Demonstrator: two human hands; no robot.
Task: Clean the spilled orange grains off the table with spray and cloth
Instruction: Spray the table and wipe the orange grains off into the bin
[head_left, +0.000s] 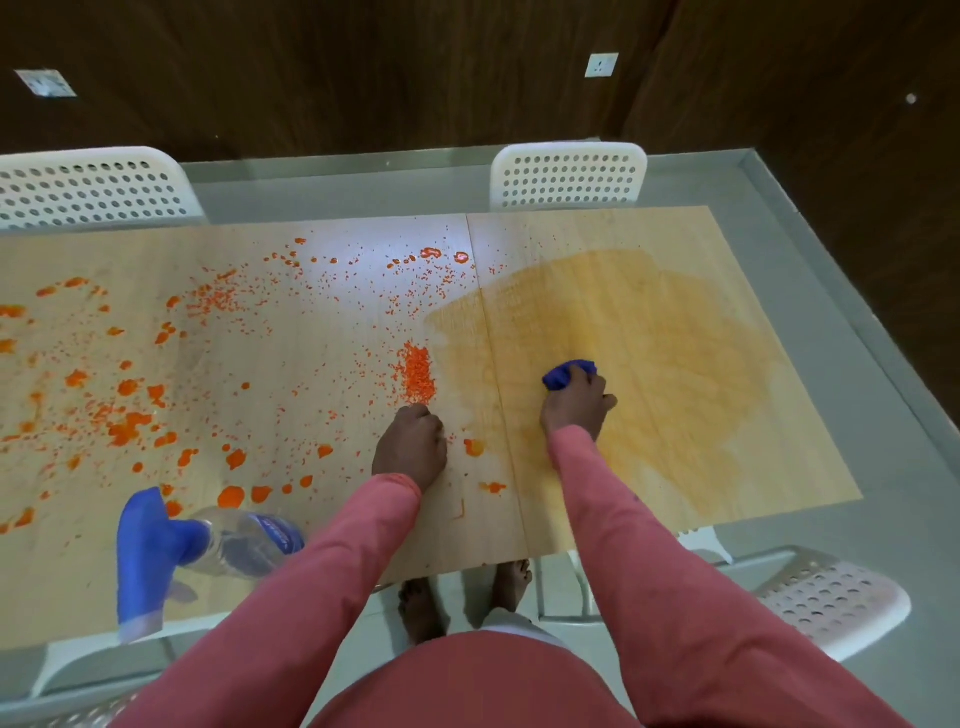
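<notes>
Right grip (576, 402) bunches the blue cloth (566, 373) on the table (675, 467); left grip (410, 447) curled, empty

My two hands (410, 441) — one cloth (563, 374), one spray bottle (208, 545), one table (311, 338), three white chairs (569, 174) — orange grains (418, 371) beyond counting.

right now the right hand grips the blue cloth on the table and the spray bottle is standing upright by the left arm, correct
Not quite. The head view shows the spray bottle lying on its side on the table by the left arm, not standing upright. The rest holds: the right hand grips the blue cloth on the table.
</notes>
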